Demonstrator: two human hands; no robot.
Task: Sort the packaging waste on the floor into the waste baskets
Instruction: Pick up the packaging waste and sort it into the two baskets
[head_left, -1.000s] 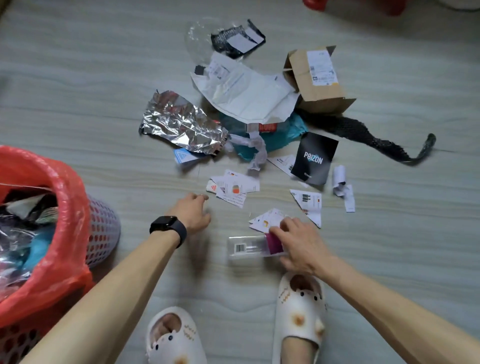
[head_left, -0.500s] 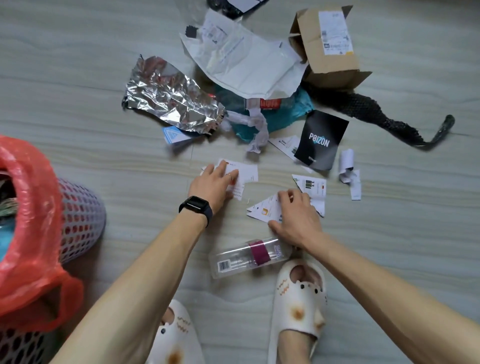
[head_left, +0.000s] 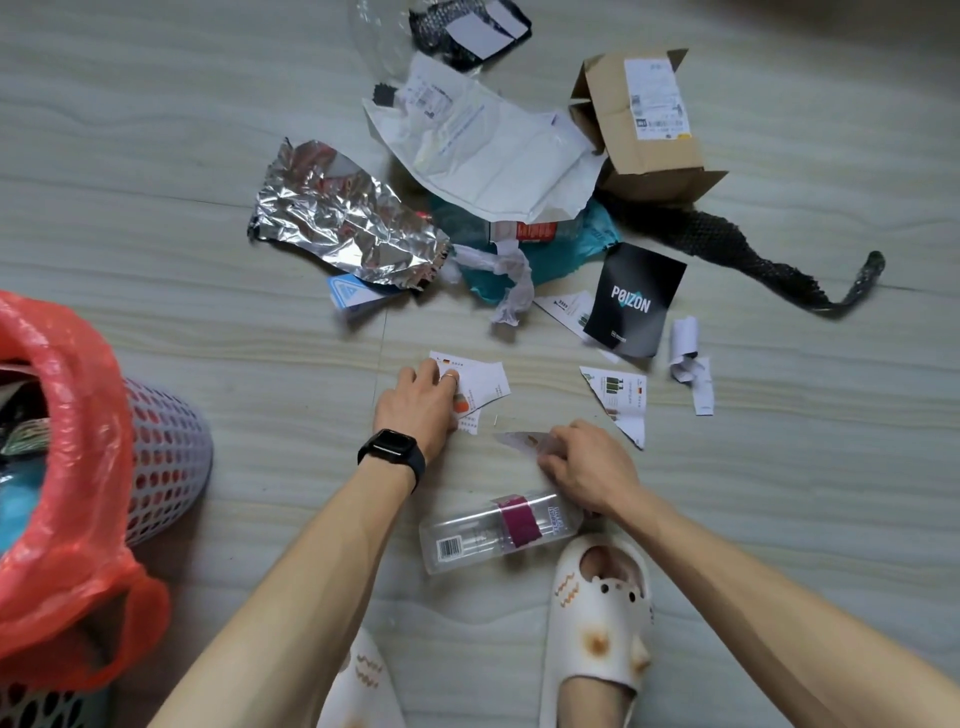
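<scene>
one cardboard box (head_left: 652, 176), right hand (head_left: 592, 467) pinching one scrap (head_left: 522, 441)

The left forearm (head_left: 322, 561) and right forearm (head_left: 753, 587), both bare, rise from the lower edge of the frame and converge toward its centre. The left grip (head_left: 415, 410) lies palm down at centre frame, fingers stretched forward and resting on paper scraps (head_left: 483, 382). The right grip (head_left: 589, 467), just right and slightly lower, has its fingers curled inward, pinching a torn paper piece (head_left: 522, 441).
</scene>
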